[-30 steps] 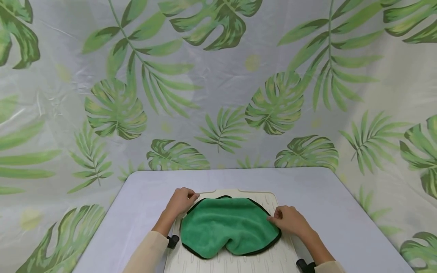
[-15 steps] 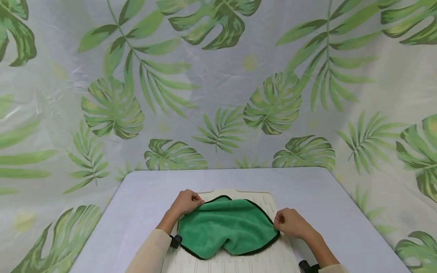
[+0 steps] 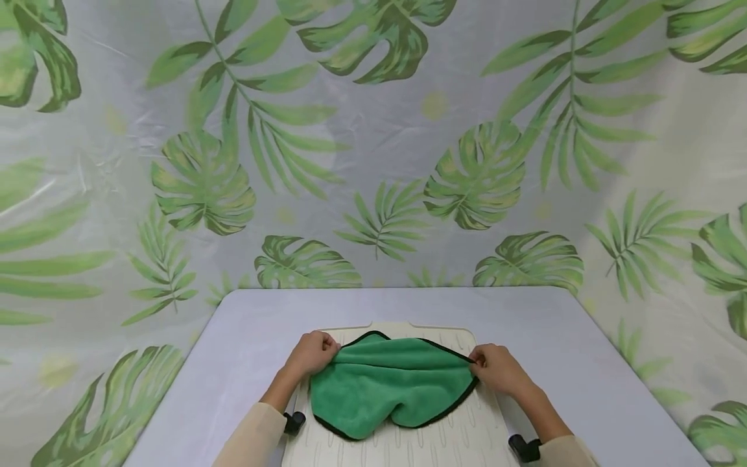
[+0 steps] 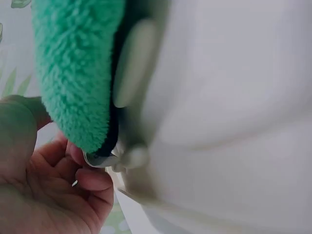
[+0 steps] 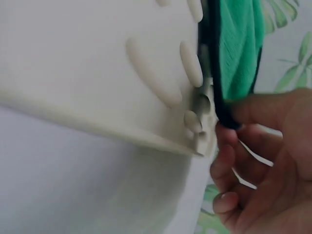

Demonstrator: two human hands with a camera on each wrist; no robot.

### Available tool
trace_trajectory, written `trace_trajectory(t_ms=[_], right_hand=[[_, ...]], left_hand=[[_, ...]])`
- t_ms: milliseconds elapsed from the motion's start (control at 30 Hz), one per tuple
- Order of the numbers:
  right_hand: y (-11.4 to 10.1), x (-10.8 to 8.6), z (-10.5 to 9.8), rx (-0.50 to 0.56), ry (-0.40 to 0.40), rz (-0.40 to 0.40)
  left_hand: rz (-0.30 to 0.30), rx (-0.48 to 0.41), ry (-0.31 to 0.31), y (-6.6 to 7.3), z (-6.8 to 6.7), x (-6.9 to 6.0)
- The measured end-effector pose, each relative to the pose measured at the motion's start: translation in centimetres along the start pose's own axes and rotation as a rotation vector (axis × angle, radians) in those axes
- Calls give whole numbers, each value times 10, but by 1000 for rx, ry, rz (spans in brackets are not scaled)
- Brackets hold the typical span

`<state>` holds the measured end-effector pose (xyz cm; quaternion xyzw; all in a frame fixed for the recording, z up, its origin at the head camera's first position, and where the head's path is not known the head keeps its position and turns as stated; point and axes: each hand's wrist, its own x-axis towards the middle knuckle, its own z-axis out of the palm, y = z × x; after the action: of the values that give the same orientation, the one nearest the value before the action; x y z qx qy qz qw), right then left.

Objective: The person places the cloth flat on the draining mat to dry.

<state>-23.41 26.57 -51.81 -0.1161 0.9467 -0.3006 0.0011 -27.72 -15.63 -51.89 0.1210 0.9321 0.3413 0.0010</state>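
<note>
A plush green towel [image 3: 403, 386] with black edging lies rumpled on a cream ridged board [image 3: 455, 447], a crease running across its upper part. My left hand [image 3: 313, 353] pinches its upper left edge; in the left wrist view a pale tag [image 4: 100, 160] shows at the towel's corner, beside the fingertips. At the right, my right hand [image 3: 497, 368] grips the towel's corner between thumb and fingers. The right wrist view shows that thumb [image 5: 263, 108] over the black edging, close above the board's raised ridges [image 5: 190, 63].
The board rests on a white table [image 3: 257, 324] with rounded far corners. Behind the table hangs a pale sheet [image 3: 397, 149] printed with green leaves. A small black device [image 3: 294, 423] sits on the left wrist, and another [image 3: 524, 447] on the right.
The right hand has lifted its corner and shifted slightly up the board, and a crease now crosses the towel. More of the towel's far corner shows; the left hand has moved a little along the edge.
</note>
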Motion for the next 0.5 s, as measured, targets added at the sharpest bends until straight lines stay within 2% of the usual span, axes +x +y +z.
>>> trace_trajectory(t_ms=[133, 267, 333, 500], right_hand=[[-1, 18, 5, -17, 87, 18], [-3, 33, 9, -30, 138, 21], [-5, 35, 11, -39, 158, 30], [-11, 23, 11, -36, 193, 70]], left_hand=[[-72, 34, 91, -1, 0, -9], [-151, 35, 181, 0, 0, -16], [-152, 17, 192, -1, -1, -19], [-130, -29, 145, -7, -7, -26]])
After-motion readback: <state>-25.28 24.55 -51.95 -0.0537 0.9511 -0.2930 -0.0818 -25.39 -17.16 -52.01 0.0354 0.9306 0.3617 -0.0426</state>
